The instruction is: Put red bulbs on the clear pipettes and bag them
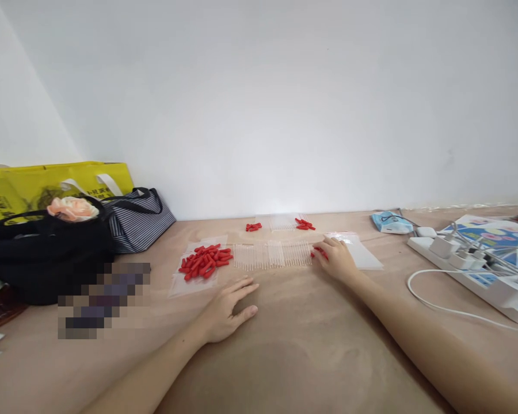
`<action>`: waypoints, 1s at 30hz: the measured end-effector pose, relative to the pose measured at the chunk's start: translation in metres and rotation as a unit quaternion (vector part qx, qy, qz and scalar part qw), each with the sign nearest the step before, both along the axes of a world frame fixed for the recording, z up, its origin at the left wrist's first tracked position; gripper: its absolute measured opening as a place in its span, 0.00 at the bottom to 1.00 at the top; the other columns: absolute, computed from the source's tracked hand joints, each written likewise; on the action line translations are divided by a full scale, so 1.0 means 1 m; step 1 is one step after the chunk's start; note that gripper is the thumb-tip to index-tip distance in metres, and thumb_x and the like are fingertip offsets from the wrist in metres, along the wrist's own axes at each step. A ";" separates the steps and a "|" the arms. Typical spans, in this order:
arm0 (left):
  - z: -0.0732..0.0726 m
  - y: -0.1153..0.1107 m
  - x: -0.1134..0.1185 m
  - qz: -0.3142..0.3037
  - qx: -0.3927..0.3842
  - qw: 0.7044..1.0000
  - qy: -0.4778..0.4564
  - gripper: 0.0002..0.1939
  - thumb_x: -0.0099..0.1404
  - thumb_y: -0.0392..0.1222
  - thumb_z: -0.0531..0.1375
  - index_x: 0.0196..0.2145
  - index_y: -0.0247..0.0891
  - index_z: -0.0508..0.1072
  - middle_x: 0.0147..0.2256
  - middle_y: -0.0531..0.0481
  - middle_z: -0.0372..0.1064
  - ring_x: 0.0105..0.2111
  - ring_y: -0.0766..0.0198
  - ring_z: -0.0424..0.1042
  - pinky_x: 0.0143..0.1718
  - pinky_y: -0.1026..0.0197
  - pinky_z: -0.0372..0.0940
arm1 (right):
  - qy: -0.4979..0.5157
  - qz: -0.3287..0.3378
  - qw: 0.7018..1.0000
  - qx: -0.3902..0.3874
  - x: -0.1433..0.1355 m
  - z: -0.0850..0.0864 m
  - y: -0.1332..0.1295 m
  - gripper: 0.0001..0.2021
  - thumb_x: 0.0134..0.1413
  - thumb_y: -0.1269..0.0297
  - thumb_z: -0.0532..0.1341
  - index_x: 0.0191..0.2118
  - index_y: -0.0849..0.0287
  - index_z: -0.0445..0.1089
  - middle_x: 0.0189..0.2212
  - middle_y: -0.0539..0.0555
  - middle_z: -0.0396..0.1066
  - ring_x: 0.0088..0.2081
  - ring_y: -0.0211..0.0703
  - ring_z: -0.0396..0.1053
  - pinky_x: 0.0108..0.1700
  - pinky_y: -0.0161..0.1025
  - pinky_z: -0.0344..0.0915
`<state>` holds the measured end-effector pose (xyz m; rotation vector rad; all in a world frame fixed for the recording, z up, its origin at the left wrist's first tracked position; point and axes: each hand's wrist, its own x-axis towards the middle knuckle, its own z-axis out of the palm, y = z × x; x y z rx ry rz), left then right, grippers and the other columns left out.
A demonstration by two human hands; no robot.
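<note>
My left hand rests on the brown table with its fingers spread and nothing in it, just below a pile of red pieces on a clear plastic bag. My right hand reaches to a few small red pieces, partly hidden under its curled fingers; whether it grips any is unclear. Between the hands lies a row of thin clear sticks. Farther back, two small red groups flank more clear sticks.
White plastic bags lie right of my right hand. Beyond are a blue mask and a power strip with cables. On the left stand a black bag, a striped bag and a yellow bag.
</note>
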<state>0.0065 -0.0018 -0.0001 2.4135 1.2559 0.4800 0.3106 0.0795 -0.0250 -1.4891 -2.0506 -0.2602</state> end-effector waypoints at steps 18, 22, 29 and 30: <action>-0.013 0.025 0.066 0.078 -0.323 0.789 -0.517 0.11 0.51 0.44 0.63 0.28 0.34 0.67 0.27 0.52 0.67 0.31 0.66 0.68 0.38 0.62 0.64 | 0.087 0.344 0.935 0.009 -0.081 0.000 -0.061 0.11 0.53 0.69 0.51 0.42 0.55 0.65 0.41 0.54 0.67 0.40 0.40 0.62 0.42 0.38 0.60; -0.018 0.025 0.066 0.125 -0.281 0.790 -0.530 0.12 0.54 0.44 0.61 0.27 0.34 0.63 0.27 0.52 0.67 0.31 0.65 0.70 0.39 0.58 0.65 | 0.092 0.293 0.951 -0.038 -0.072 0.002 -0.061 0.14 0.49 0.69 0.55 0.44 0.57 0.61 0.37 0.54 0.66 0.39 0.41 0.63 0.41 0.39 0.60; -0.016 0.024 0.063 0.130 -0.292 0.816 -0.482 0.11 0.57 0.44 0.59 0.28 0.34 0.62 0.28 0.50 0.68 0.28 0.67 0.71 0.39 0.58 0.66 | 0.104 0.141 0.981 -0.089 -0.050 -0.005 -0.062 0.13 0.46 0.62 0.58 0.40 0.58 0.62 0.35 0.54 0.63 0.34 0.41 0.63 0.34 0.39 0.61; -0.015 0.024 0.062 0.127 -0.292 0.817 -0.480 0.11 0.57 0.44 0.59 0.28 0.34 0.62 0.28 0.50 0.68 0.28 0.67 0.71 0.39 0.58 0.66 | 0.105 0.144 0.979 -0.097 -0.049 -0.005 -0.063 0.12 0.47 0.63 0.57 0.40 0.58 0.63 0.34 0.54 0.63 0.32 0.40 0.63 0.33 0.38 0.61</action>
